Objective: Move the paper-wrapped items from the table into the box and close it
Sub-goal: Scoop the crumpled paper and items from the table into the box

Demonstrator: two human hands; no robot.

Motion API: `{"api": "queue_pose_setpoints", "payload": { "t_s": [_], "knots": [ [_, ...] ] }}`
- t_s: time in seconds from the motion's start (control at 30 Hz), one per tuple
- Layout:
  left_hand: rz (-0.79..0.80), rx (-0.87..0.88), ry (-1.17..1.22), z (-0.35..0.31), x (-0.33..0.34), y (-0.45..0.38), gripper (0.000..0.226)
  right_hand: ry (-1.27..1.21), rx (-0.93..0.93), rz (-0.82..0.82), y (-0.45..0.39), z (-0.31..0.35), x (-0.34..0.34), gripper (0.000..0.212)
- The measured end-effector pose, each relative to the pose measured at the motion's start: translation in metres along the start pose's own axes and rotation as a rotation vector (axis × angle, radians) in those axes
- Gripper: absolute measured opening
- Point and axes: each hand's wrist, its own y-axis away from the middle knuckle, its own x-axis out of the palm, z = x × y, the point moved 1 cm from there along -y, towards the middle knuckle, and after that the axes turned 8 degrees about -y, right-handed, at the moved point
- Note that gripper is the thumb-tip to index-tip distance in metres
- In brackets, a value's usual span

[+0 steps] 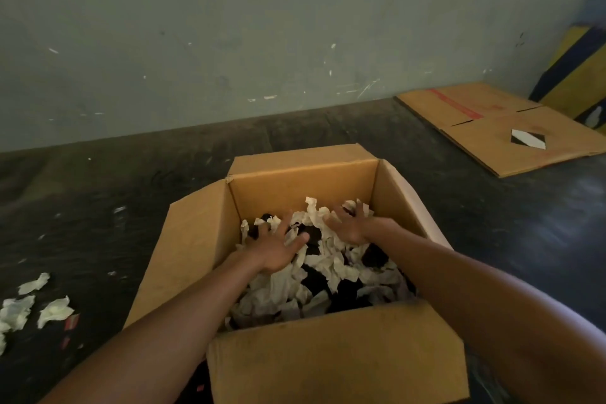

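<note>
An open cardboard box (301, 187) stands in front of me with all its flaps up. Inside lies a heap of paper-wrapped items (331, 267), crumpled white paper over dark contents. My left hand (278, 248) rests palm-down on the heap at the box's left side, fingers spread. My right hand (349, 225) presses on the heap further back on the right, fingers spread too. Neither hand grips anything. Three more crumpled paper pieces (54, 310) lie on the dark surface to the left of the box.
A flattened cardboard sheet (492, 128) with red tape lies at the back right. A yellow and dark blue object (577, 75) leans against the wall beyond it. A grey-green wall (229, 43) runs along the back. Small scraps dot the dark surface.
</note>
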Motion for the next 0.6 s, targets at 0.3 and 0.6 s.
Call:
{"api": "queue_pose_setpoints", "payload": {
  "t_s": [0.3,0.6],
  "knots": [
    [0.168,0.06,-0.033,0.018,0.047,-0.031,0.06,-0.142,0.106,0.08,-0.027,-0.015,0.029,0.067],
    [-0.085,0.08,-0.161,0.005,-0.025,0.016,0.052,-0.185,0.073,-0.145,0.056,0.026,-0.031,0.054]
  ]
}}
